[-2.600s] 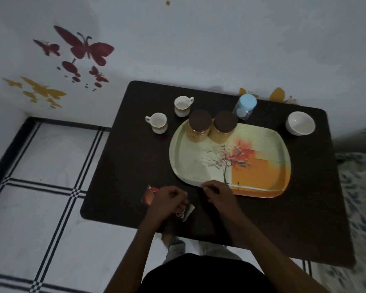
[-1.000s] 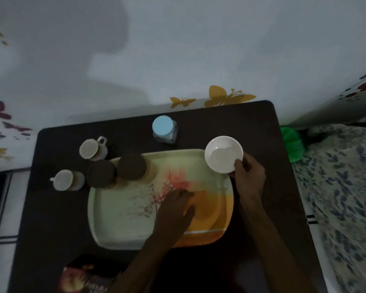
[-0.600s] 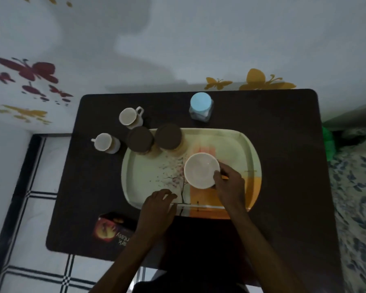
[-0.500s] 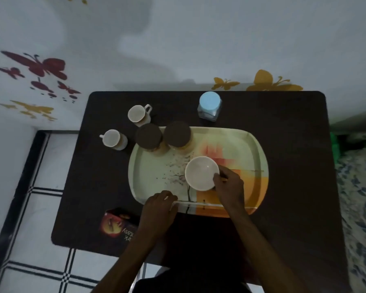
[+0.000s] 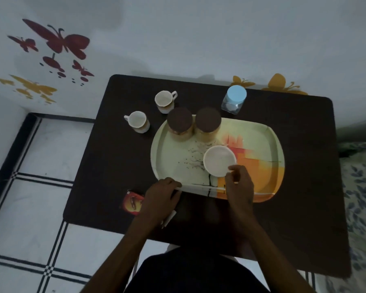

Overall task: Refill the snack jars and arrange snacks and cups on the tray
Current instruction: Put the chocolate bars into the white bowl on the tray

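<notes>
A yellow-orange tray lies on the dark table. Two brown-lidded snack jars stand in its far left corner. A white bowl sits on the tray's middle, and my right hand pinches its near right rim. My left hand has its fingers curled on the tray's near rim. Two white cups stand on the table left of the tray. A red snack packet lies by my left hand, partly hidden.
A clear jar with a blue lid stands behind the tray. A small white strip shows under my left wrist. The wall runs behind the table, tiled floor lies left, and a floral bedsheet is at the right.
My right hand brought the white bowl from the table's far right onto the middle of the tray. My left hand drew back from the tray's surface to its near rim.
</notes>
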Available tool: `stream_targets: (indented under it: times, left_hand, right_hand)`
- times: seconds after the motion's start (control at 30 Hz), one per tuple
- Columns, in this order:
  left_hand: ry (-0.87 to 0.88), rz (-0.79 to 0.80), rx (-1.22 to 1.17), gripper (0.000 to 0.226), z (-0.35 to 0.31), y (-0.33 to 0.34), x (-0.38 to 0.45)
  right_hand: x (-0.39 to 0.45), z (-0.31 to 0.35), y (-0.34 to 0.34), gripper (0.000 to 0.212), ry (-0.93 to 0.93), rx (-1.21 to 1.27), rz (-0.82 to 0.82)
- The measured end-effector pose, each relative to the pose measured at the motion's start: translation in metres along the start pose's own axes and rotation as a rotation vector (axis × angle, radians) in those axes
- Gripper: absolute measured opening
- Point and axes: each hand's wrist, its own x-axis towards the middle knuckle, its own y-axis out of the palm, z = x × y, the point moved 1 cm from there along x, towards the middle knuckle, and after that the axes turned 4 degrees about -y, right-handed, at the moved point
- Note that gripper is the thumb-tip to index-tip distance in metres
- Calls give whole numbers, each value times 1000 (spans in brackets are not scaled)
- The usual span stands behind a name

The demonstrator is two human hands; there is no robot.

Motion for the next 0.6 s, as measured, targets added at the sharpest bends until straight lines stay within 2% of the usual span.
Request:
stream_targets:
  times: [0.13, 0.23, 0.3, 0.4, 0.5, 0.6]
  left_hand:
    - [27, 97, 33, 46, 52, -28, -38]
    - [134, 321, 187, 86, 84, -29, -63]
    - [126, 394, 319, 98, 96, -28, -72]
    - [77, 277, 350, 90, 97, -24, -74]
    - [8, 194, 262, 79, 92, -25, -72]
    - [-13, 127, 177, 76, 83, -19, -75]
  right_hand:
    - [-48, -2, 32, 17, 173, 94, 459]
    - [-78, -5, 57, 15, 298, 77, 659]
    - [-93, -4, 70, 17, 343, 63, 717]
    - [-103, 6, 80, 20, 309, 12, 778]
    - [-104, 20, 85, 24, 23, -235, 729]
    - [-105, 33, 88, 22, -192, -331, 549]
